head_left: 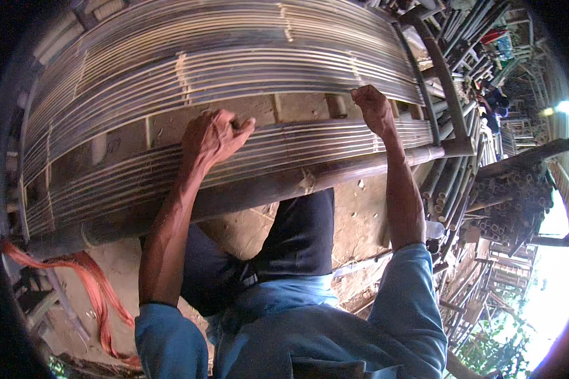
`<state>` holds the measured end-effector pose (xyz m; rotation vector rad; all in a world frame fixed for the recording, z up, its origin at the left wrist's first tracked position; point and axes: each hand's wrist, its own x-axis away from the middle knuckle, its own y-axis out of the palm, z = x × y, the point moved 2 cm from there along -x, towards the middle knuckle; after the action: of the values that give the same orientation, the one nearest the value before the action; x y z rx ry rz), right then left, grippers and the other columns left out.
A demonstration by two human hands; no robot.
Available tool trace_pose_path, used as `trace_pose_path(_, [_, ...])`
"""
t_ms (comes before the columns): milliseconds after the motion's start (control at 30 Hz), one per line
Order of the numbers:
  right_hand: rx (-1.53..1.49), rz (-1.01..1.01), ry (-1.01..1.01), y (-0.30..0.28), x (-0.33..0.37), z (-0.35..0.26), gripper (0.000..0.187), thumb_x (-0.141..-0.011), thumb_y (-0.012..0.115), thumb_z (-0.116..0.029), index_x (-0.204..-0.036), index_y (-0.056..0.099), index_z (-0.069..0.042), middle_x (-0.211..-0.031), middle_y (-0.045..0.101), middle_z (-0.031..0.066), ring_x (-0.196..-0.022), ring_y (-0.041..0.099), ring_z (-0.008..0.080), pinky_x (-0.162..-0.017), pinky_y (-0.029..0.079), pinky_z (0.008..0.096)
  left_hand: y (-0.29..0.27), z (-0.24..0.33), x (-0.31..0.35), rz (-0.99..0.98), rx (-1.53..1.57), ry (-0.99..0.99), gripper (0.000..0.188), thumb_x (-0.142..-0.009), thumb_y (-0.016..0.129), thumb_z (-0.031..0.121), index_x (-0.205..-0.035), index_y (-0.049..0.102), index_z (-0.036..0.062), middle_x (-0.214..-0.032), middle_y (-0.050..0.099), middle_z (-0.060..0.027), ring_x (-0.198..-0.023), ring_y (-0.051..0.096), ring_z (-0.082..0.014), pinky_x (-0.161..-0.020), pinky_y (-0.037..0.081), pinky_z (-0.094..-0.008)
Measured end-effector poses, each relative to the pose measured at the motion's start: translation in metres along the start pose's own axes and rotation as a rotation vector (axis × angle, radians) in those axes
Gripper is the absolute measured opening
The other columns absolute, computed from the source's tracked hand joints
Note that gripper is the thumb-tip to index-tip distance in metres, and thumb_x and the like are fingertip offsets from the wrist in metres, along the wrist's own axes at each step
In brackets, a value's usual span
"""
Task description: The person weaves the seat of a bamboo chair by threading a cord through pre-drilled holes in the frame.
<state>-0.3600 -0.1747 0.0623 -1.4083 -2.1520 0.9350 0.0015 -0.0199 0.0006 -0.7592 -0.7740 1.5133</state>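
Broadly, a slatted bamboo frame (418, 82) spreads before the person, running from the left side of the view to beyond the right forearm. Its wide far band of pale strips (227, 28) reaches toward the far edge; a narrower near band (278, 146) follows the near edge, and a long gap between the two shows ground and crosspieces. Bamboo poles (449, 189) lie stacked past the right edge. One thick pole (348, 169) forms the near edge, passing under both forearms. Orange-red strands (98, 290) trail down at the near left corner. Over the gap, left of the frame's middle, the left hand (218, 136) has its fingers curled and thumb out. Nearer the right edge, the right hand (372, 106) is bunched at the far band's near border. I cannot tell whether either grips a strip.
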Motion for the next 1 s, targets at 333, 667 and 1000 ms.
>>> trace_pose_path(333, [0.392, 0.273, 0.013, 0.027, 0.019, 0.022, 0.054, -0.095, 0.062, -0.054, -0.089, 0.072, -0.001, -0.083, 0.071, 0.0209, -0.069, 0.064, 0.0291, -0.072, 0.051, 0.0415, 0.007, 0.002, 0.003, 0.039, 0.026, -0.026, 0.066, -0.093, 0.053, 0.064, -0.063, 0.068, 0.0065, -0.058, 0.062, -0.0196, -0.055, 0.065, -0.0339, -0.055, 0.052, -0.0475])
trace_pose_path(667, [0.403, 0.276, 0.037, 0.028, 0.01, 0.036, 0.071, -0.091, 0.054, -0.071, -0.089, 0.074, -0.002, -0.078, 0.067, 0.0227, -0.072, 0.064, 0.0356, -0.072, 0.049, 0.0445, 0.0, 0.002, 0.007, 0.06, -0.023, -0.041, 0.062, -0.09, 0.057, 0.064, -0.068, 0.073, 0.0084, -0.07, 0.069, -0.0198, -0.065, 0.07, -0.0343, -0.063, 0.056, -0.048])
trace_pose_path(1000, [0.394, 0.383, -0.082, 0.025, 0.008, 0.063, 0.064, -0.092, 0.061, -0.063, -0.088, 0.074, -0.001, -0.076, 0.068, 0.0185, -0.071, 0.061, 0.0243, -0.072, 0.049, 0.0397, -0.009, 0.013, 0.005, -0.043, -0.127, -0.095, 0.065, -0.09, 0.056, 0.068, -0.069, 0.071, 0.008, -0.069, 0.07, -0.0181, -0.065, 0.071, -0.0339, -0.066, 0.058, -0.0475])
